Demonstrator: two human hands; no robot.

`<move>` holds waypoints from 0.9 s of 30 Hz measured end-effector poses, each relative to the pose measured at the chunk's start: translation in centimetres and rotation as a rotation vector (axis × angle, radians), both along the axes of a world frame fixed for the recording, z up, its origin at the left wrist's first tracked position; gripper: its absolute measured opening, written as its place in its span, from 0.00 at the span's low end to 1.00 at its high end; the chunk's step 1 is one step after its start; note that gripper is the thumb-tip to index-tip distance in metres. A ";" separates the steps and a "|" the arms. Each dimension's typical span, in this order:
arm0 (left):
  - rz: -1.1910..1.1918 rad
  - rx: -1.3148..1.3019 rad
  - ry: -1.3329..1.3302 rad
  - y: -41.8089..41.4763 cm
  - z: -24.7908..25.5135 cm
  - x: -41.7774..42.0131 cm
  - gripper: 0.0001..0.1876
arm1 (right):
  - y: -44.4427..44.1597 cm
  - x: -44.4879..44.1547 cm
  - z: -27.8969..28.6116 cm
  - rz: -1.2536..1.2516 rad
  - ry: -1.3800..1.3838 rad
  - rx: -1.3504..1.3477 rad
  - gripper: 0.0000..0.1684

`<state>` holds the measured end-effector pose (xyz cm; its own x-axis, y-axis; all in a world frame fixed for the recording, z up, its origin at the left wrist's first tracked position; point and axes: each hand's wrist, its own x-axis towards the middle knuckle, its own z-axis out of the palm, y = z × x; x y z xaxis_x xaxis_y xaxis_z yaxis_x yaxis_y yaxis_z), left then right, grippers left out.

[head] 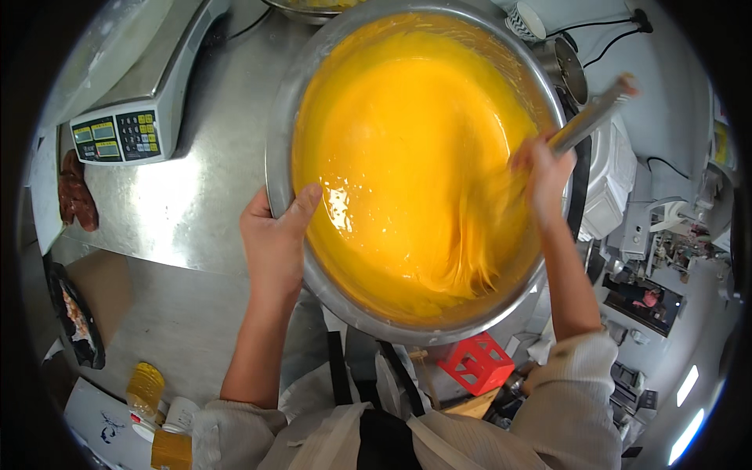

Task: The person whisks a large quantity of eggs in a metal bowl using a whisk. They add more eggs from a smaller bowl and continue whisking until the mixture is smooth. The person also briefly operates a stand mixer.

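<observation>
A large stainless steel bowl (281, 147) stands before me, holding a smooth yellow batter (399, 158). My left hand (276, 241) grips the bowl's left rim, its thumb over the inner edge. On the right side, my right hand (546, 176) is closed around the metal handle of a whisk (593, 117). The whisk's wires (493, 200) are blurred and dip into the batter, which shows folds around them. Batter also coats the inner wall of the bowl.
A digital scale (117, 135) sits at the left on the steel table (229, 117), near a brown mitt-like item (76, 194). Behind the bowl's right rim are a metal pot (564, 70) and a paper cup (526, 22). A red plastic crate (479, 363) lies below.
</observation>
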<state>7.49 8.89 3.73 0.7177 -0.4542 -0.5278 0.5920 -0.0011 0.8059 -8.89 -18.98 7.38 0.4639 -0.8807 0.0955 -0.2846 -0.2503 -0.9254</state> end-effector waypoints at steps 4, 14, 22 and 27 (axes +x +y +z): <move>0.029 -0.019 -0.077 -0.6 -0.1 -0.3 0.11 | -5.6 1.9 -2.0 -0.316 -0.413 -0.271 0.11; -0.708 -0.106 -1.259 2.1 8.4 -4.6 0.26 | 18.9 -7.0 -1.3 0.034 -0.143 -0.020 0.11; -0.766 -0.428 -1.258 -6.1 11.0 -11.3 0.18 | 16.2 -7.8 3.1 0.261 -0.081 0.444 0.21; -0.851 -0.225 -1.392 -4.5 12.9 -13.5 0.23 | 12.6 -11.2 7.4 -0.003 -0.244 1.278 0.21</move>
<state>-6.03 4.41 16.60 0.0740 -0.9150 0.3965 -0.6517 0.2566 0.7138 -20.11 -6.39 14.76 0.5517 -0.4119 -0.7253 -0.0750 0.8415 -0.5350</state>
